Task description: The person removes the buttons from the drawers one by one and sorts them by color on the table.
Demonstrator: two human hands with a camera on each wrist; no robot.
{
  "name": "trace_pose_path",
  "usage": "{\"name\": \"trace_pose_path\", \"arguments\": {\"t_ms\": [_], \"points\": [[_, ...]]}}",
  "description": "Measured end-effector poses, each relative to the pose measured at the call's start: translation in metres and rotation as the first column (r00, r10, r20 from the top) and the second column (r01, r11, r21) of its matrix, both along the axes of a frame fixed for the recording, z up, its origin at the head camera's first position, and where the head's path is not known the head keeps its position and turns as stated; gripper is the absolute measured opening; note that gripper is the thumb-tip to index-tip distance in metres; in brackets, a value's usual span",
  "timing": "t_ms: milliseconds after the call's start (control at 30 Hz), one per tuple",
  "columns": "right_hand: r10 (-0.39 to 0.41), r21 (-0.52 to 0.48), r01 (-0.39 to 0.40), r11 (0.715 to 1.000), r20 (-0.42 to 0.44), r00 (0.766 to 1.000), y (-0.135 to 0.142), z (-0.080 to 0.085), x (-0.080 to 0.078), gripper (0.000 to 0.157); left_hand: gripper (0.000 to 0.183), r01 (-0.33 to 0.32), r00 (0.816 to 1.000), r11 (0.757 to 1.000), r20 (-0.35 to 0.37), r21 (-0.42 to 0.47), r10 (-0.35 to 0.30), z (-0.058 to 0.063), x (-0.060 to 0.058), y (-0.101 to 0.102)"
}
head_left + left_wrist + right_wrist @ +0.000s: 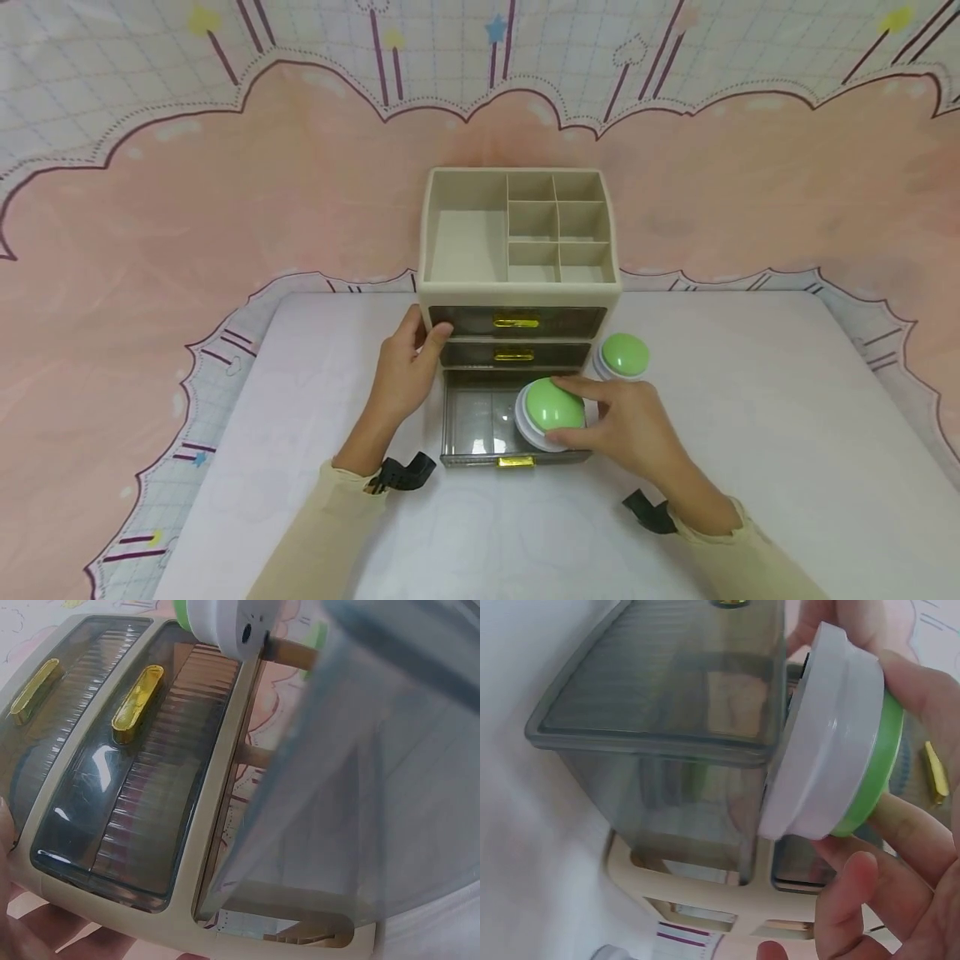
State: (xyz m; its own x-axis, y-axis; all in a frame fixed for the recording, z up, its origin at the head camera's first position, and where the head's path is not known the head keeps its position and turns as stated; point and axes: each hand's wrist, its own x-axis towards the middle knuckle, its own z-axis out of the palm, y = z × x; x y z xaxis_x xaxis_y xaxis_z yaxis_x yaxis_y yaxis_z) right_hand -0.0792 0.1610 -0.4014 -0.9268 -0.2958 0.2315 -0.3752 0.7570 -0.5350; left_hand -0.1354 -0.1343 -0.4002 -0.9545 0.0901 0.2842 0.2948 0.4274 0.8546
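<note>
My right hand [637, 421] pinches a round push button [555, 404] with a green dome and a white base, thumb and fingers at opposite sides. It is tilted over the pulled-out bottom drawer [468, 460], which is clear grey plastic. The right wrist view shows the button's white base [821, 735] on edge, right beside the drawer's wall. My left hand [401, 367] grips the left side of the cream desk organizer [517, 290], thumb on its front near the top drawer [468, 322]. The upper two drawers are closed and have gold handles.
A second green and white button [626, 356] stands on the white tabletop [750, 433], beside the organizer's right side. Open compartments of different sizes divide the organizer's top. A patterned pink cloth [337, 208] hangs behind the table.
</note>
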Motion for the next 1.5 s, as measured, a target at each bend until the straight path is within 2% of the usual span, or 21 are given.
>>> {"name": "trace_pose_path", "arguments": {"t_ms": [200,333,633,867,1067,1200,1367,1500], "points": [[-0.02,-0.006,0.019,1.0,-0.061,0.998,0.01,0.007,0.005,0.062,0.045,0.006,1.0,1.0,-0.003,-0.002,-0.006,-0.001,0.0,0.0],[-0.06,0.019,0.061,0.998,-0.045,0.997,0.02,0.01,0.006,0.062,0.045,0.003,1.0,1.0,-0.01,-0.006,-0.003,-0.002,-0.001,0.0],[-0.162,0.084,0.163,0.983,-0.014,0.987,0.048,0.003,0.007,0.059,0.045,0.003,1.0,1.0,-0.003,-0.007,-0.003,-0.003,-0.001,0.0],[-0.21,0.096,0.217,0.971,-0.079,0.975,0.067,0.0,0.005,0.063,0.046,0.0,1.0,1.0,0.002,-0.006,0.0,-0.003,-0.001,-0.001],[-0.263,0.051,0.275,0.96,-0.164,0.951,0.086,-0.003,0.0,0.063,0.046,0.003,1.0,1.0,0.002,-0.009,-0.003,-0.004,-0.001,-0.001],[-0.285,0.064,0.304,0.95,-0.211,0.935,0.101,-0.005,-0.006,0.063,0.046,0.005,1.0,1.0,-0.009,-0.007,-0.005,-0.003,-0.001,0.0],[-0.326,0.097,0.352,0.931,-0.212,0.921,0.11,-0.002,-0.012,0.065,0.046,0.003,1.0,1.0,-0.013,-0.007,-0.003,-0.002,-0.002,0.001],[-0.373,0.125,0.393,0.911,-0.16,0.914,0.118,-0.001,-0.017,0.065,0.046,-0.004,1.0,1.0,-0.005,-0.012,0.004,-0.002,-0.001,0.0]]}}
